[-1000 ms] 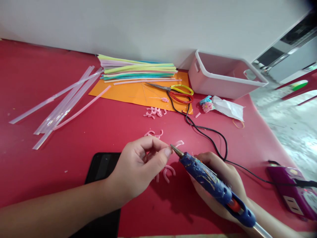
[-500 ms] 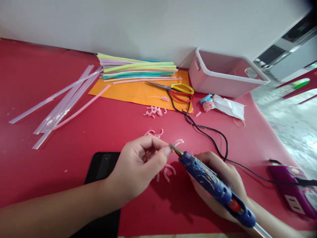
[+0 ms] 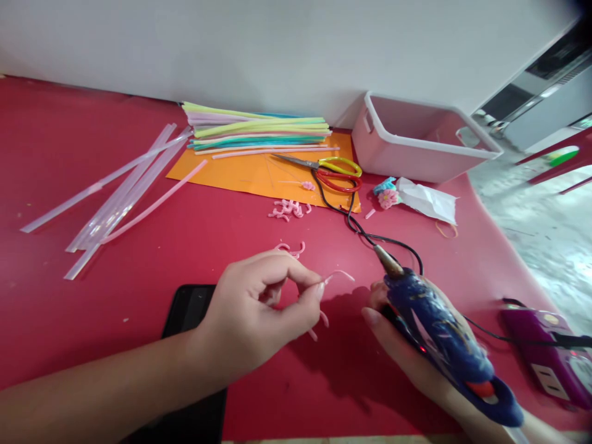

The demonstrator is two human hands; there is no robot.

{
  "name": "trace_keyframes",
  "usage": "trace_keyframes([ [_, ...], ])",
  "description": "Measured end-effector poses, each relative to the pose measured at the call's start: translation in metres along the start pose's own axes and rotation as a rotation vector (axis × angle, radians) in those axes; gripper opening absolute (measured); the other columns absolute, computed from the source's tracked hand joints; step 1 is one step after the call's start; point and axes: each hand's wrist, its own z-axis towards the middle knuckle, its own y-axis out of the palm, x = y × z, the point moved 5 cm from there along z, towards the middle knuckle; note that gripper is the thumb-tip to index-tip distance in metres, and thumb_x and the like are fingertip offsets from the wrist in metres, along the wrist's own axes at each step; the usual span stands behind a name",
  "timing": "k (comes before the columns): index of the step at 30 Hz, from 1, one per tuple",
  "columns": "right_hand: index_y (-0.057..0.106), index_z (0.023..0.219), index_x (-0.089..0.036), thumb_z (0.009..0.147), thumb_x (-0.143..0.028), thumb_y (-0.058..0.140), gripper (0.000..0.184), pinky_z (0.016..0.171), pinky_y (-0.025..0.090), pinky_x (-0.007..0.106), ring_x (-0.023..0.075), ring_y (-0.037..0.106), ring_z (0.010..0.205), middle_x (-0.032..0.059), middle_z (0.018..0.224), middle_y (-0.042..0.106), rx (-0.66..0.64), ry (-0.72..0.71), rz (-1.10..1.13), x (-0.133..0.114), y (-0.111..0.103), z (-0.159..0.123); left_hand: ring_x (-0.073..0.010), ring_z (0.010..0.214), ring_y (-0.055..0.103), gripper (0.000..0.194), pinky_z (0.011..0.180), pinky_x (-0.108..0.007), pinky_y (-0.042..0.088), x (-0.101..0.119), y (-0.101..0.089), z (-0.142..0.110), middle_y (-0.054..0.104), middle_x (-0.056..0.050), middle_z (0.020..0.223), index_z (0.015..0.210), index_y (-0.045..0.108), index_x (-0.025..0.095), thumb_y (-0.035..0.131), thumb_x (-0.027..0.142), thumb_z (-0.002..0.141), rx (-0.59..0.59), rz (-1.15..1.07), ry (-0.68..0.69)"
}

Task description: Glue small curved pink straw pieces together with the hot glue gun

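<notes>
1. Currently two hands in view, both occupied. Left hand (image 3: 259,302): grip pinched closed, thumb against forefinger, on one thin pink strip (image 3: 341,272).
2. Right hand (image 3: 416,365): grip wrapped around one glue gun (image 3: 439,327), nozzle pointing up and away, apart from the strip.
3. Strip location: held above the tabletop (image 3: 139,345), between the two hands, free end toward the right one.
4. Strip looks: slim, pale pink, arched, end dipping. Surface texture too small to read.
5. Pink offcuts: two small piles, one behind the other (image 3: 289,209) (image 3: 296,250); more partly hidden behind the left hand. Curled, overlapping, exact count unclear.
6. Counted singles: one pair of scissors (image 3: 318,165), red and yellow handles; one orange sheet (image 3: 222,176) under them; one pink bin (image 3: 416,157); one phone (image 3: 187,308) partly under the left forearm; one purple power box (image 3: 522,330).
7. Two finished-looking flowers beside the bin: one blue (image 3: 385,185), one pink (image 3: 388,198).
8. Coloured stems (image 3: 259,132): one bundle, too overlapped to count. Clear sticks (image 3: 115,216) at left: at least three.
</notes>
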Motion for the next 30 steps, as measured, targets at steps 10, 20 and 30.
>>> trace_keyframes([
  [10, 0.059, 0.126, -0.026, 0.07, -0.023, 0.072, 0.058, 0.057, 0.057, 0.028, 0.0219, 0.07, 0.078, 0.0059, 0.097, 0.072, -0.069, 0.062, -0.136, 0.02, -0.006, 0.011, -0.0225, 0.083, 0.063, 0.022, 0.073, -0.033, 0.045, -0.009, -0.036, 0.037, 0.077, -0.005, 0.085, 0.081, 0.074, 0.02, 0.057, 0.025, 0.095, -0.018, 0.914, 0.296],
  [20, 0.058, 0.114, -0.028, 0.074, -0.018, 0.071, 0.044, 0.05, 0.049, 0.024, 0.0164, 0.061, 0.065, -0.0004, 0.085, 0.065, -0.038, 0.112, -0.041, 0.023, -0.006, 0.009, -0.0291, 0.101, 0.065, 0.026, 0.072, -0.035, 0.049, -0.02, -0.03, 0.038, 0.074, -0.008, 0.11, 0.112, 0.075, 0.021, 0.056, 0.027, 0.094, -0.236, 1.038, 0.127],
  [30, 0.061, 0.102, -0.026, 0.09, -0.024, 0.066, 0.013, 0.05, 0.045, 0.025, 0.0157, 0.064, 0.062, -0.0014, 0.077, 0.067, 0.095, 0.105, -0.028, 0.015, -0.009, 0.009, -0.028, 0.107, 0.059, 0.028, 0.095, -0.045, 0.051, -0.009, 0.016, 0.007, 0.067, -0.01, 0.111, 0.111, 0.071, 0.019, 0.049, 0.012, 0.097, -0.555, 0.77, 0.247],
])
